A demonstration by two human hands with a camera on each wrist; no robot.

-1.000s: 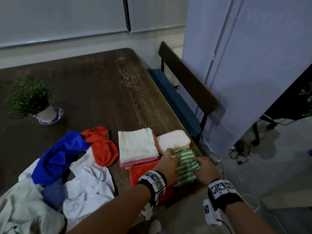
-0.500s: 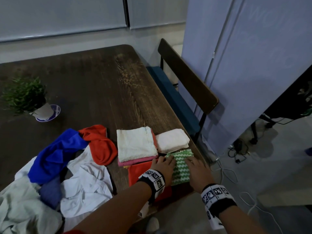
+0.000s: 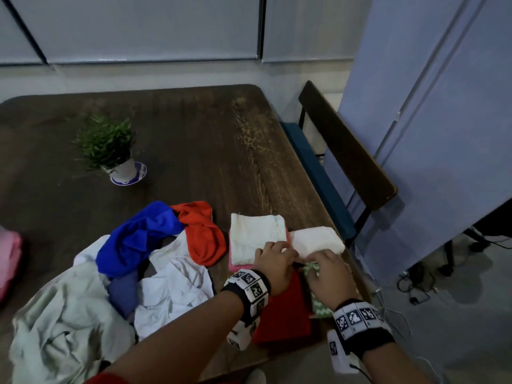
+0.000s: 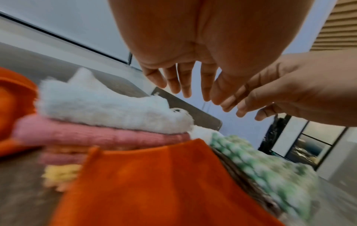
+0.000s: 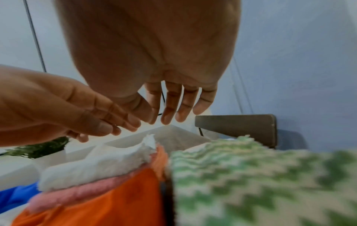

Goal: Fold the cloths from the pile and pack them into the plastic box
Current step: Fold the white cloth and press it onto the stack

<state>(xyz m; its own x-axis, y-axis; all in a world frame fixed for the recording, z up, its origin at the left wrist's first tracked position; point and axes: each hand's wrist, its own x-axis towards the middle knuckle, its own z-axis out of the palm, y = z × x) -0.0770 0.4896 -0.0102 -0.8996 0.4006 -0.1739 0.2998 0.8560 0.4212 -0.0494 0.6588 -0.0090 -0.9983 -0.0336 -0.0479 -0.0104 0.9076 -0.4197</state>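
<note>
Both hands hover just above the folded cloths at the near right corner of the desk (image 3: 194,139). The left hand (image 3: 274,266) is over the gap between the white-on-pink stack and the green zigzag cloth (image 3: 321,306); its fingers (image 4: 185,82) are extended, slightly spread, and grip nothing. The right hand (image 3: 331,275) is above the green zigzag cloth; its fingers (image 5: 172,105) are likewise straight and relaxed, with nothing held. In the wrist views the fingertips of the two hands nearly meet, clear of the fabric below. The folded white cloth (image 3: 257,236) lies on a folded pink cloth (image 4: 100,134). A second folded white cloth (image 3: 315,241) lies just to the right of that stack. A folded orange-red cloth (image 3: 282,317) lies flat at the near edge, beside the green zigzag cloth. The unfolded pile occupies the near left: a blue cloth (image 3: 135,239), an orange cloth (image 3: 202,234), a white cloth (image 3: 171,289) and a pale green cloth (image 3: 63,322). A potted plant (image 3: 108,145) stands farther back on the desk. A chair (image 3: 346,151) stands at the right side. The plastic box cannot be identified in any view.
</note>
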